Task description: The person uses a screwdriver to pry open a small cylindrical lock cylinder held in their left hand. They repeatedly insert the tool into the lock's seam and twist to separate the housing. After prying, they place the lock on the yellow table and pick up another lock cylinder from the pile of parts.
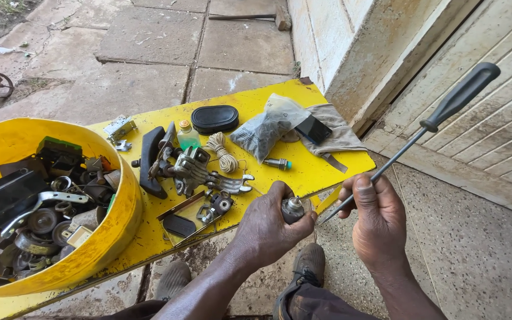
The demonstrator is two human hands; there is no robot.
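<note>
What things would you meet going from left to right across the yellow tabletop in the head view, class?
Yellow tub of metal parts → small clear bottle → coil of cord → clear bag of dark bits → grey cloth.

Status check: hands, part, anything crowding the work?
Left hand gripping small round metal part. Right hand holding long screwdriver by the shaft, tip at the part. Yellow table edge with scattered parts right behind.
</note>
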